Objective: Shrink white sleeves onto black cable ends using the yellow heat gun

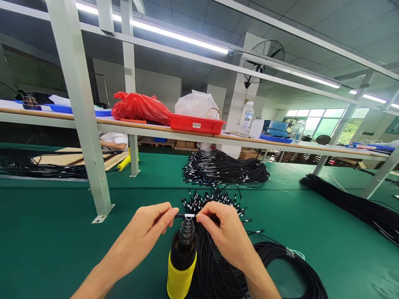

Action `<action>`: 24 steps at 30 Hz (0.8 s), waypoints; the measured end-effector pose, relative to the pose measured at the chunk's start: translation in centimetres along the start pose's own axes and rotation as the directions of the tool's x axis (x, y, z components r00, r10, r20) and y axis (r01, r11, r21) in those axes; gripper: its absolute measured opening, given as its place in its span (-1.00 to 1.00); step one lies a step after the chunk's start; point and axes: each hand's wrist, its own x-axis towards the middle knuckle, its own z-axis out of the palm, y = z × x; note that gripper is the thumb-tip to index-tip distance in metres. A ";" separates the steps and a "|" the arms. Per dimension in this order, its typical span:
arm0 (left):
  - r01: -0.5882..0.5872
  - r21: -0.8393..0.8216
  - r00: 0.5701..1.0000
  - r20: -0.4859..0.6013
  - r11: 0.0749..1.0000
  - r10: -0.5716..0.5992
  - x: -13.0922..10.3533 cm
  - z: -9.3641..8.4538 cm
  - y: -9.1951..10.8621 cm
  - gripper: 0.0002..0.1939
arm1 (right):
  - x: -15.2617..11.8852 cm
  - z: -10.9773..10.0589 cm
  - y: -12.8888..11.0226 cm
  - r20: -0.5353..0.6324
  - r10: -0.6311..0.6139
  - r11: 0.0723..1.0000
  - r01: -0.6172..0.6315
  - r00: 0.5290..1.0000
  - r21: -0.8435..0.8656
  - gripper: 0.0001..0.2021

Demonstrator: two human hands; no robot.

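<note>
A thin black cable with a white sleeve (189, 215) is stretched level between my two hands. My left hand (149, 226) pinches its left end, and my right hand (222, 230) pinches it just right of the white part. Directly under the sleeve stands the coiled metal nozzle (186, 232) of a yellow and black heat tool (181, 272), pointing up. Behind and below my right hand spreads a bundle of black cables (207, 265) with white-marked ends. A coiled black cable (299, 270) lies to the right.
A larger pile of black cables (227, 166) lies farther back on the green table (140, 191). More cables (352, 203) stretch along the right. Above, a shelf (149, 128) holds a red tray (196, 124), a red bag (140, 109) and bottles. A white post (90, 124) rises at the left.
</note>
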 end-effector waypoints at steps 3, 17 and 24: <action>0.001 -0.002 1.000 -0.016 1.000 -0.001 0.1 0.0 0.1 -0.50 | 0.0 0.1 0.1 -0.014 0.015 1.000 -0.016 1.000 -0.005 -0.79; -0.088 0.027 0.987 -0.132 0.996 0.091 0.0 0.1 0.1 -0.74 | 0.2 0.4 0.2 -0.058 0.020 0.998 -0.017 0.998 0.053 -0.86; -0.086 0.009 0.985 -0.148 0.996 0.086 -0.8 -0.8 0.4 -0.64 | 0.4 -0.2 1.1 -0.155 0.048 0.998 -0.040 0.987 0.053 -0.78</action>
